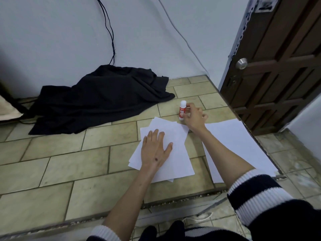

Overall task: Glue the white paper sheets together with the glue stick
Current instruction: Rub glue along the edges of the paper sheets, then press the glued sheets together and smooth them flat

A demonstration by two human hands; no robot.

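Observation:
A loose stack of white paper sheets (175, 153) lies fanned on the tiled floor. My left hand (155, 148) presses flat on it, fingers straight and spread. A separate white sheet (232, 146) lies to the right. Just beyond the stack stands a red and white glue stick (182, 110), upright with its white cap on. My right hand (193, 117) reaches to it, with thumb and fingers curled against its side.
A crumpled black cloth (102, 98) lies on the floor at the back left, with cables (111, 32) running up the wall above it. A brown wooden door (278, 66) stands at the right. The raised tile floor ends in a step (173, 199) in front of me.

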